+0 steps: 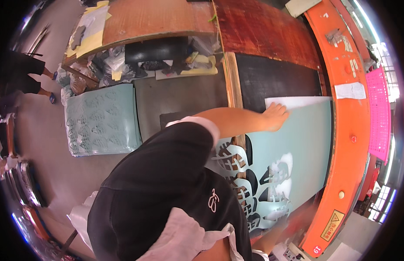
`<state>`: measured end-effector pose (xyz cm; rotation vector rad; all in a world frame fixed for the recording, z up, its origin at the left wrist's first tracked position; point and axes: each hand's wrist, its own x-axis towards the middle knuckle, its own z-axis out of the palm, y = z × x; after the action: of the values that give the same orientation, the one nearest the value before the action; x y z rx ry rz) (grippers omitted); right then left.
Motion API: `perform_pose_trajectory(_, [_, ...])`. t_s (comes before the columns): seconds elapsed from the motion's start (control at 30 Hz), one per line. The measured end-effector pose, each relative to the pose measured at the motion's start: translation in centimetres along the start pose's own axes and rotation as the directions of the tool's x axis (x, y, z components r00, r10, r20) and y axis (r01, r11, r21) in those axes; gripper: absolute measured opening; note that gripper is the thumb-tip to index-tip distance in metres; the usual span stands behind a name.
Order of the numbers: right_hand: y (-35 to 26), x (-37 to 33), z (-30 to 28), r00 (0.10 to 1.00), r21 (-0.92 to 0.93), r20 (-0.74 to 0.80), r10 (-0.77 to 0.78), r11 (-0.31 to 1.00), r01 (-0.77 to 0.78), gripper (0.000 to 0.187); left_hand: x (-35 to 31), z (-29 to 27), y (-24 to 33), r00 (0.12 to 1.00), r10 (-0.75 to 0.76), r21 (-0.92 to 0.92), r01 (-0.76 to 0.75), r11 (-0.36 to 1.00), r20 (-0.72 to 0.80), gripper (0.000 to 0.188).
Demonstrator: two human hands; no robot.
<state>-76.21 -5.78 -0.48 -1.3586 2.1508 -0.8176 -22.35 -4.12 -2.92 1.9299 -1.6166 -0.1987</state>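
Observation:
A pale blue-green sheet (306, 143) lies over a black board (278, 78) on the workbench. Its nearer part has several sole-like shapes cut through it, with curved strips left between. Along the far edge a white strip (300, 102) shows, perhaps the sheet's turned-up underside. My left hand (275, 117) reaches across to that edge, its fingers curled onto the sheet beside the white strip. Low in the view, my right forearm (267, 241) runs toward the near cut-out end of the sheet. The right hand there is blurred and its fingers cannot be made out.
An orange machine beam (341, 130) runs along the bench's right side, with a pink basket (378, 115) beyond it. On the left, a stack of cut-out sheets (102, 122) sits below a wooden table (158, 19) with bags underneath. Another person's legs (34, 74) show at far left.

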Motion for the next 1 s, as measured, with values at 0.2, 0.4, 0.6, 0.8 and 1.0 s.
perform_pose_trajectory(0.2, [-8.8,-11.6,1.0,0.939,-0.643,-0.089,-0.331,0.739,0.199,0.044,-12.5,-2.7,-1.8,0.973,0.194,-0.142,-0.211,0.967,-0.124,0.056])
perform_pose_trajectory(0.4, [-19.1,-22.7,9.3,0.681,-0.080,-0.020,-0.732,0.680,0.729,0.035,-18.3,-6.2,-6.2,0.975,0.208,-0.343,-0.221,0.913,-0.077,0.050])
perform_pose_trajectory(0.6, [-28.2,-39.6,27.1,0.177,0.390,0.600,-0.780,0.479,0.787,0.021,-22.1,-12.3,-21.4,0.982,0.135,-0.202,-0.107,0.974,0.133,0.052])
perform_pose_trajectory(0.8, [-32.2,-47.5,39.7,-0.054,0.250,0.872,-0.487,0.348,0.904,0.031,-26.0,-19.2,-40.0,0.975,-0.215,0.241,0.197,0.950,0.052,0.043])
perform_pose_trajectory(1.0, [-33.6,-46.8,49.7,0.096,-0.003,0.976,-0.193,0.432,0.902,0.038,-32.4,-20.7,-45.7,0.844,-0.535,0.011,0.535,0.845,0.043,0.041])
